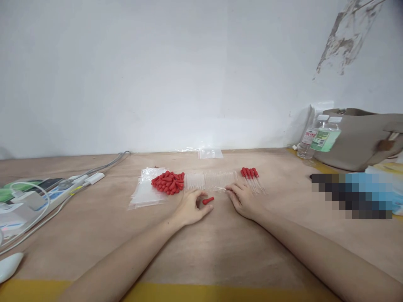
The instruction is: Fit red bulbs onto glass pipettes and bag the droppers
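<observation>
My left hand rests on the table with thumb and fingers apart in a loose curve. Between its fingertips is a red rubber dropper bulb, which looks to lie on the table, not pinched. My right hand closes thumb and fingers on a thin clear dropper tube that points left. Behind both hands lie rows of clear dropper tubes. A heap of red bulbs sits left of them, partly on clear plastic bags. Several droppers with red bulbs fitted lie beyond my right hand.
On the left are a power strip with plugs and cables, and a white mouse-like object. Bottles and a grey bag stand back right. Another small plastic bag lies by the wall.
</observation>
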Action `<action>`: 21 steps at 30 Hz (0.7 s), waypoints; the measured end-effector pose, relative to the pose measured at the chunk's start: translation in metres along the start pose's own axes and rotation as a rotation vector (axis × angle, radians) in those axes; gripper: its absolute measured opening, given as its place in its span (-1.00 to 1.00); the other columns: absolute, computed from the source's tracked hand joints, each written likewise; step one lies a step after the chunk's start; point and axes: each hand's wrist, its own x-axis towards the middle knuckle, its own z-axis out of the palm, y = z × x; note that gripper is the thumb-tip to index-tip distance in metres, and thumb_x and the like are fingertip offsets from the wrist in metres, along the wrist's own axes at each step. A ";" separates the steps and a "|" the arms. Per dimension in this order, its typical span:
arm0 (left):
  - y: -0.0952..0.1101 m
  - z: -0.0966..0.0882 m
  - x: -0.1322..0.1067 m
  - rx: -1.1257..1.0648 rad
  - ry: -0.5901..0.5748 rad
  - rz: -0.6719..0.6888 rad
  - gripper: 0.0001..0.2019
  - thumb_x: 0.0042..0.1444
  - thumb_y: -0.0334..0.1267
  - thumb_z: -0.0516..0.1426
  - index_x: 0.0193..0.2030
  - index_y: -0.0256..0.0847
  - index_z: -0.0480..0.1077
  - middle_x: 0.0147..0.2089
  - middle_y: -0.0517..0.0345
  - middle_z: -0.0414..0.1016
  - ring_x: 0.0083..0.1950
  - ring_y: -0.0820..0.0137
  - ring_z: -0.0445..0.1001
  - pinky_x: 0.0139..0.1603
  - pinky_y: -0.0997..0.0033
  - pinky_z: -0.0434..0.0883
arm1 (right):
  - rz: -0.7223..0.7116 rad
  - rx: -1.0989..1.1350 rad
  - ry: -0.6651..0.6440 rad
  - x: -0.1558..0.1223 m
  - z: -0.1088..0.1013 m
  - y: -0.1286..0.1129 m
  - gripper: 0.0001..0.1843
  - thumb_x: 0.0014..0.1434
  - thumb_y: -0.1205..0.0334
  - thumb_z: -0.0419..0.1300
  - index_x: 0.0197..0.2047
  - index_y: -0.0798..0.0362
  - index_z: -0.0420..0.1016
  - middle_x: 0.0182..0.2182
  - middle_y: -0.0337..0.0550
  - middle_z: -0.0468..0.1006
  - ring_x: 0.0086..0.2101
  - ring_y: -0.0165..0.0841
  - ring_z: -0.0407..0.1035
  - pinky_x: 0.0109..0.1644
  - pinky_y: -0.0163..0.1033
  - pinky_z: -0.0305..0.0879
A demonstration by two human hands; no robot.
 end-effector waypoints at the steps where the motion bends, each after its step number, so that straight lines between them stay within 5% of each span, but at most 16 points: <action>1: 0.001 0.002 0.002 0.017 0.005 0.026 -0.72 -0.09 -0.13 0.14 -0.25 -0.23 0.36 -0.35 0.14 0.37 -0.35 0.40 0.33 -0.32 0.41 0.28 | -0.011 0.000 0.007 0.000 0.001 0.001 -0.78 0.17 0.31 -0.10 -0.22 0.08 0.34 -0.32 -0.09 0.43 -0.30 -0.36 0.30 -0.20 -0.22 0.14; 6: 0.003 0.007 0.009 0.030 -0.004 0.055 -0.84 0.06 -0.22 0.03 -0.39 -0.23 0.36 -0.41 0.15 0.34 -0.37 0.42 0.32 -0.35 0.45 0.26 | -0.034 -0.012 0.011 0.000 0.002 0.003 -0.86 0.14 0.29 -0.03 -0.28 0.06 0.33 -0.34 -0.14 0.43 -0.33 -0.38 0.30 -0.20 -0.23 0.10; 21: 0.002 0.003 0.008 -0.123 0.046 0.013 -0.91 0.09 -0.29 0.01 -0.33 -0.23 0.30 -0.37 0.20 0.40 -0.36 0.45 0.33 -0.36 0.48 0.25 | -0.087 -0.023 -0.028 0.000 0.000 -0.001 -0.83 0.16 0.25 -0.04 -0.30 0.07 0.35 -0.40 -0.16 0.44 -0.39 -0.41 0.29 -0.20 -0.23 0.05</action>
